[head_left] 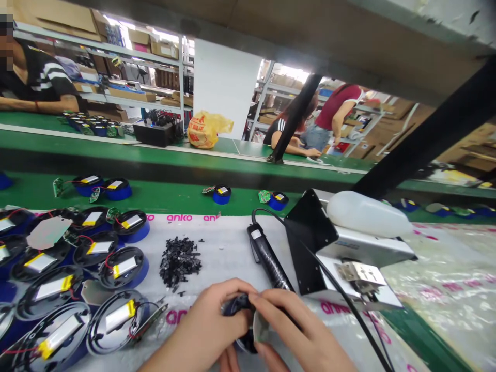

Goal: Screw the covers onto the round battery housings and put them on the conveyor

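Observation:
At the bottom centre my left hand (211, 320) is closed around a round black-and-blue housing (247, 343), its thumb reaching inside. My right hand (296, 328) pinches a pale, flat circuit board (261, 329) standing on edge at the housing's right side. Fingers cover much of both parts. Just beyond my hands lies a pile of small black plastic pieces (180, 262). A black electric screwdriver (267, 256) rests on the sheet, its front end close to my right fingers.
Many similar housings with batteries (124, 267) crowd the left. A metal screw feeder (360, 258) stands right, its cable crossing near my right hand. Other housings (222, 192) sit on the green conveyor (174, 194). A slanted black post (426, 129) and overhead shelf (271, 31) frame the bench; people work beyond.

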Tool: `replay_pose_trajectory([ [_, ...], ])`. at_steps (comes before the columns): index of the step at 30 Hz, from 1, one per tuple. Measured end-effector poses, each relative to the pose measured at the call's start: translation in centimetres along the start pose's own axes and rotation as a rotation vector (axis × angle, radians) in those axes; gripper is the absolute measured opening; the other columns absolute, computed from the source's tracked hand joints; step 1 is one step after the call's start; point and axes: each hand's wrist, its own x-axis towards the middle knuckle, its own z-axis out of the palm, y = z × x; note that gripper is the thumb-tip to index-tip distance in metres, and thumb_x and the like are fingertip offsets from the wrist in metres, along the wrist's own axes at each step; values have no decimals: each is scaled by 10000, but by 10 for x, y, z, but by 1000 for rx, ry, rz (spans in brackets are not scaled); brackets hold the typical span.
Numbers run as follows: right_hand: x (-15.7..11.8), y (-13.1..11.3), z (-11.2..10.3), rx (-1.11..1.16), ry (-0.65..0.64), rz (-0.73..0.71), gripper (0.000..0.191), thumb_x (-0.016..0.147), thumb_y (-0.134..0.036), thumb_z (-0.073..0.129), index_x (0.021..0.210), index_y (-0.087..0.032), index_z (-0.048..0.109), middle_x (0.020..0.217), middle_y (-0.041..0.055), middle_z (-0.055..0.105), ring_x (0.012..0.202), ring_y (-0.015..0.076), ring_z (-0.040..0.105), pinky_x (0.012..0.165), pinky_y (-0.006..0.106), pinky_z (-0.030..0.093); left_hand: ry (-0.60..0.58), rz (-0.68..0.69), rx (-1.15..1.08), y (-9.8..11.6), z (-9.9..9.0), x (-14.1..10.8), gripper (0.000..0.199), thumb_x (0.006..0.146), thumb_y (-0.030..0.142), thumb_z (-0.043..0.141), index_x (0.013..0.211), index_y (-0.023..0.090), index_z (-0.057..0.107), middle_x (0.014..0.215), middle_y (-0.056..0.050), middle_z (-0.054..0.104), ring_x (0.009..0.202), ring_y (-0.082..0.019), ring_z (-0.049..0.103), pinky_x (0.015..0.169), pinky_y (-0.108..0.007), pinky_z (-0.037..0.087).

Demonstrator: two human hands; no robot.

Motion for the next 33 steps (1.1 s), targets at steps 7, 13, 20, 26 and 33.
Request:
replay_pose_trajectory([
  [7,8,1,-8,72,-140,-33,491,905,-74,587,1378,-202,550,1289,101,655,1175,165,644,1000,214,516,-174,70,-135,3,-8,-10,288,813,288,683,1058,227,545,1025,-37,724,337,-85,637,296,-146,452],
  [13,11,7,-12,146,-109,-69,252,938,-221,645,1188,-213,683,1201,62,732,1132,179,678,994,233,536,-303,3,-140,6,-22,-14,679,636,147,849,1257,175,576,599,28,709,509,-139,709,537,-207,577],
  [20,18,6,-25,138,-216,-115,284,948,-246,635,1225,-232,701,1222,70,727,1143,211,674,977,271,558,-364,12,-199,3,-25,-10,664,608,64,846,1181,218,549,940,-13,743,543,-121,725,534,-220,598],
  [26,21,-1,-26,70,-227,-194,257,989,-254,558,1207,-214,689,1201,89,722,1122,207,668,917,254,578,-372,1,-194,3,-30,-11,631,622,86,856,1158,214,548,1083,-34,702,579,-118,738,572,-236,602],
  [33,21,-1,-24,45,-161,-149,273,994,-262,548,1222,-221,692,1205,100,715,1112,225,664,870,272,598,-386,-37,-121,0,-30,-11,637,649,215,886,1206,202,578,618,37,714,565,-141,716,635,-255,577],
])
